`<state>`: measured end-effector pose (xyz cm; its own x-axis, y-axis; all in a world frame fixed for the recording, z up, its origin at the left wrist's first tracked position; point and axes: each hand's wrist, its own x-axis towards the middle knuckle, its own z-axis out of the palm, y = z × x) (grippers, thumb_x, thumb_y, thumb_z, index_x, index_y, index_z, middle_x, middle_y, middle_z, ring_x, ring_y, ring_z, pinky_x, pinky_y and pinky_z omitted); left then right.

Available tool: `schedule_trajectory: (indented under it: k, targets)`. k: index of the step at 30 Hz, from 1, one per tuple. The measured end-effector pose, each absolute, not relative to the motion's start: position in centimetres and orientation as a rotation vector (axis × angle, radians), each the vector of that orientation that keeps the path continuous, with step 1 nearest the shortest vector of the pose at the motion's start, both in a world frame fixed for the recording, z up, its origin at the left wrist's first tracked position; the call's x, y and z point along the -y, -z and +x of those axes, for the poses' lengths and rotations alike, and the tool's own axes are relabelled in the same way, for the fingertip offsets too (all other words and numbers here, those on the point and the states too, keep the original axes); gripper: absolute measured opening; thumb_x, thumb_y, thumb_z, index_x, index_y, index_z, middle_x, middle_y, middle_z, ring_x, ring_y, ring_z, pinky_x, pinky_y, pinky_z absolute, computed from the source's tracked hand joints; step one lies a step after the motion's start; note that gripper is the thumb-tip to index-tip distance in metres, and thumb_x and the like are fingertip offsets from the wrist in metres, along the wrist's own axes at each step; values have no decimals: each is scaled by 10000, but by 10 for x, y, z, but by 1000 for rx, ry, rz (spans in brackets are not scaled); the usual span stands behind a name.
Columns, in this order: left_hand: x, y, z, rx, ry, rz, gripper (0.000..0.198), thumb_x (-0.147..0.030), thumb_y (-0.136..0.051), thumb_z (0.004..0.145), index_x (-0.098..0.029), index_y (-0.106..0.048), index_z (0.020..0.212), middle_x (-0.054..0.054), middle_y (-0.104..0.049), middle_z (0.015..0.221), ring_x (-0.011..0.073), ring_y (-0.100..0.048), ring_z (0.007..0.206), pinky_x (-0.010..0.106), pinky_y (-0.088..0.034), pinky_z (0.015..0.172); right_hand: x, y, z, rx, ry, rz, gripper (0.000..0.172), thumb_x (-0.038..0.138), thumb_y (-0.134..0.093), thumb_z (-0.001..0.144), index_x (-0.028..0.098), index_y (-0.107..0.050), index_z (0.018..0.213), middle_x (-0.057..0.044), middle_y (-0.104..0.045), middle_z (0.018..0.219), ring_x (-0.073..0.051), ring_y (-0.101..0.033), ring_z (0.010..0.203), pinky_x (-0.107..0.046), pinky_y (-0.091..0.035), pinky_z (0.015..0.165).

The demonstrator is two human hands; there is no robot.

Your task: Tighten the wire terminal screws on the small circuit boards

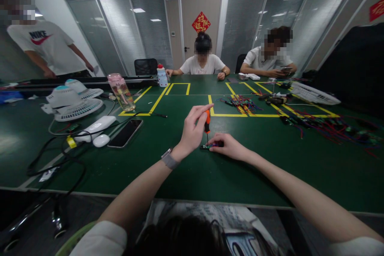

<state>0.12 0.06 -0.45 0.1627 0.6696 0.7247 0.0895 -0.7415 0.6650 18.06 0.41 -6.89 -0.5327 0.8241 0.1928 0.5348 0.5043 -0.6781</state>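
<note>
The left hand (192, 126) is closed about the orange and black handle of one screwdriver (207, 122), its fingers hiding part of the grip; the shaft stands nearly upright, its tip reaching a small circuit board (205, 147) just below that hand. The right hand (229, 147) pinches the board's near end against the green surface (180, 176), covering much of it, so its details and the exact spot where the tip meets it are hard to make out. Both hands are gripping. Left of the left hand lie one dark-screened phone (125, 133), one white mouse (101, 140) and one white power strip (97, 127), crossed by black cable; farther left are two white fans (72, 102), one partly behind the other. Beyond the left hand stand two bottles, a pink-lidded bottle (122, 94) and a red-topped bottle (162, 77). Beyond the right hand is one tangle of wires (243, 105); a larger heap of wired boards (345, 128) to its right is too crowded to count. Three other people are past the hands, faces blurred, one cut off at the left edge.
</note>
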Motion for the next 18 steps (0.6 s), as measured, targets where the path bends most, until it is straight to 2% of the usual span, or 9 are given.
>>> schedule_trajectory:
  k: [3,7,9,14,16,18]
  targets:
    - [0,5,3,-631,-1550,1892,318,-264,-458,966,-209,-592,1249,77,-663,1094,143,-647,897,259,-530,745,-5,70,181,2247,-764,-1107,188,233,-690,791,161,-750,955,-51,-620,836,-176,-574,766,-300,-457,726]
    - [2,5,3,-687,-1634,1973,210,-254,-609,889,-214,-679,1083,41,-649,971,133,-619,881,235,-517,736,-5,71,181,2244,-755,-1107,193,236,-691,791,151,-748,955,-58,-623,841,-183,-577,775,-301,-454,721]
    - [2,4,3,-739,-1675,2017,174,-260,-614,885,-218,-698,1032,39,-611,964,131,-595,890,233,-507,745,-5,71,180,2246,-745,-1106,191,233,-691,790,152,-749,952,-53,-618,827,-177,-571,754,-298,-450,708]
    - [-1,7,2,-671,-1607,1994,311,-243,-429,978,-247,-612,1230,66,-611,1146,143,-605,996,289,-506,865,-5,71,180,2238,-750,-1101,183,226,-697,783,168,-750,947,-41,-619,816,-164,-567,731,-291,-451,700]
    - [-2,8,3,-630,-1573,1938,324,-248,-442,975,-245,-577,1269,67,-635,1138,145,-629,965,277,-527,811,-5,72,180,2236,-758,-1102,182,226,-696,784,164,-750,947,-44,-621,821,-167,-571,742,-293,-453,706]
    - [-1,9,4,-655,-1597,1931,289,-254,-504,949,-240,-610,1218,57,-647,1064,142,-630,924,256,-530,760,-5,72,180,2234,-761,-1107,183,228,-695,785,161,-749,947,-44,-617,818,-167,-569,741,-293,-454,704]
